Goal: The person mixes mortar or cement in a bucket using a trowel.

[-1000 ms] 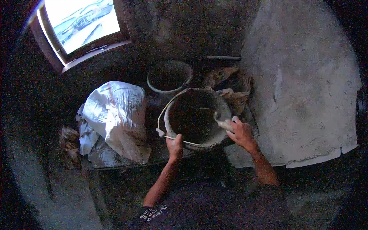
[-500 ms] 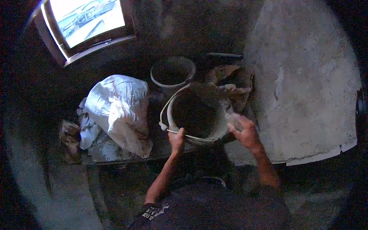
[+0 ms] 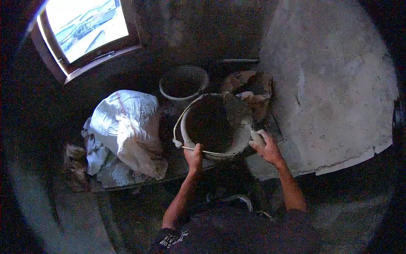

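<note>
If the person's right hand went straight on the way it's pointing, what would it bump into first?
Probably the near right rim of the bucket, just ahead of the right hand and its trowel handle, though depth is unclear.

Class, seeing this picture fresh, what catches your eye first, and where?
The bright window at upper left stands out first against the dark room. Next comes the white sack, left of the bucket. Near the centre, the left hand grips the bucket's near rim and the right hand holds a trowel.

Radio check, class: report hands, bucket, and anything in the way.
Left hand gripping bucket; right hand gripping trowel. Blade at bucket's far-right edge. Brown bag beyond, nothing visibly blocking.
</note>
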Motion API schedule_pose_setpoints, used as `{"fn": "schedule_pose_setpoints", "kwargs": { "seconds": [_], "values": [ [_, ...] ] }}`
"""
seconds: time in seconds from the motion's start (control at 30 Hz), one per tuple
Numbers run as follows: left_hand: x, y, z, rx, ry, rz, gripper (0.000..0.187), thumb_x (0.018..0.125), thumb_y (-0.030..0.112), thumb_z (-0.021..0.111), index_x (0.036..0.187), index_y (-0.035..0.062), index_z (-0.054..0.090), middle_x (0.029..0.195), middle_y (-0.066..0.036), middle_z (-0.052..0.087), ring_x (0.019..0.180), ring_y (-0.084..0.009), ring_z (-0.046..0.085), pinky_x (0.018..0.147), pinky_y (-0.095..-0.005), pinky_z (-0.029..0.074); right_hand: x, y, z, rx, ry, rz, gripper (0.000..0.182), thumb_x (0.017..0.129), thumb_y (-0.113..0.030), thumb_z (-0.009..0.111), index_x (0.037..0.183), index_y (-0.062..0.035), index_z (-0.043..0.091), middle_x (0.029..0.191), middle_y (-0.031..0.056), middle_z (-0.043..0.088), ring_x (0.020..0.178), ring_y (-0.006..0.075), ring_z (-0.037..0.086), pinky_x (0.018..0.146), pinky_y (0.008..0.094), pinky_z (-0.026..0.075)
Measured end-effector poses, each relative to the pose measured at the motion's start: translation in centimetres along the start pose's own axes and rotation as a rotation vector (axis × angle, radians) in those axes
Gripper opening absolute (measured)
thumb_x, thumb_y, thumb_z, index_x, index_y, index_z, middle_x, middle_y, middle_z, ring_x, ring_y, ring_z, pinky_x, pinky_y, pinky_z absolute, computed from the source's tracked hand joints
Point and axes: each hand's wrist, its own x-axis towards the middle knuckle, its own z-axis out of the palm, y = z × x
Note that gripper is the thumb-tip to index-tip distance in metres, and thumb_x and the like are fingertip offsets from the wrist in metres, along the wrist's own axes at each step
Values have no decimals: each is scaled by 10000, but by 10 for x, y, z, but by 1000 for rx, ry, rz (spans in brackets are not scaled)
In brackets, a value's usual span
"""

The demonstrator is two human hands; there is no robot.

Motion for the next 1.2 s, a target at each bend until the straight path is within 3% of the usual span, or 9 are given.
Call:
{"fn": "schedule_pose_setpoints", "kwargs": {
  "seconds": [0.13, 0.27, 0.33, 0.47, 0.67, 0.83, 0.93, 1.0, 1.2],
  "values": [
    [9, -18, -4, 64, -35, -111, 159, 626, 129, 514, 672, 2, 429, 572, -9, 439, 480, -95, 376, 432, -238, 313, 3, -12, -7, -460, 27, -49, 346, 671, -252, 524, 939, -46, 453, 783, 147, 506, 717, 280, 501, 609, 338, 394],
    [5, -14, 0, 18, 3, -86, 153, 616, 103, 486, 684, 4, 392, 597, -1, 381, 524, -98, 352, 472, -241, 308, 13, -2, -4, -288, 163, -135, 359, 658, -243, 530, 954, -55, 457, 796, 149, 505, 723, 296, 493, 617, 347, 395],
    [4, -13, 2, 6, 27, -153, 148, 622, 101, 484, 687, 3, 394, 602, -2, 381, 533, -97, 351, 481, -238, 310, 13, -1, -9, -433, -21, -147, 346, 660, -243, 529, 939, -48, 467, 818, 149, 505, 728, 290, 498, 626, 346, 395],
    [5, -17, -2, 29, 7, -88, 177, 632, 119, 502, 730, -13, 437, 638, -16, 444, 554, -97, 395, 502, -231, 331, 24, 7, -12, -411, -50, -71, 319, 660, -226, 532, 911, -38, 474, 801, 149, 508, 719, 273, 508, 622, 335, 395],
    [1, 15, 14, -85, 125, -206, 228, 651, 147, 522, 780, -25, 447, 697, -16, 439, 584, -98, 380, 527, -235, 331, 44, 18, -31, -2, 17, -198, 282, 664, -214, 542, 869, -33, 473, 683, 107, 525, 628, 222, 524, 548, 291, 395],
    [8, 21, 29, -76, 183, -180, 387, 644, 172, 536, 910, -57, 375, 801, -61, 438, 680, -134, 410, 617, -231, 343, 78, 22, -82, 109, 148, 30, 278, 666, -212, 556, 840, -20, 454, 756, 112, 500, 676, 210, 482, 632, 272, 386],
    [10, 5, 22, -27, 216, -258, 462, 610, 147, 545, 952, -68, 322, 868, -90, 410, 741, -165, 395, 665, -253, 333, 115, 49, -115, -26, 294, -131, 277, 664, -228, 557, 838, -31, 471, 777, 115, 510, 702, 219, 495, 635, 277, 391],
    [11, 6, 25, 87, 283, -277, 472, 580, 109, 553, 950, -76, 325, 885, -111, 412, 764, -192, 392, 693, -255, 320, 142, 60, -139, -348, 115, 61, 281, 671, -199, 537, 877, -19, 471, 718, 126, 516, 657, 205, 508, 599, 319, 396],
    [12, -13, 16, 159, 255, -44, 367, 584, 74, 543, 875, -85, 386, 830, -83, 435, 722, -171, 396, 653, -236, 323, 218, 101, -133, -989, -129, -34, 226, 622, -153, 520, 799, -13, 499, 738, 158, 515, 709, 283, 499, 622, 371, 392]
  ]
}}
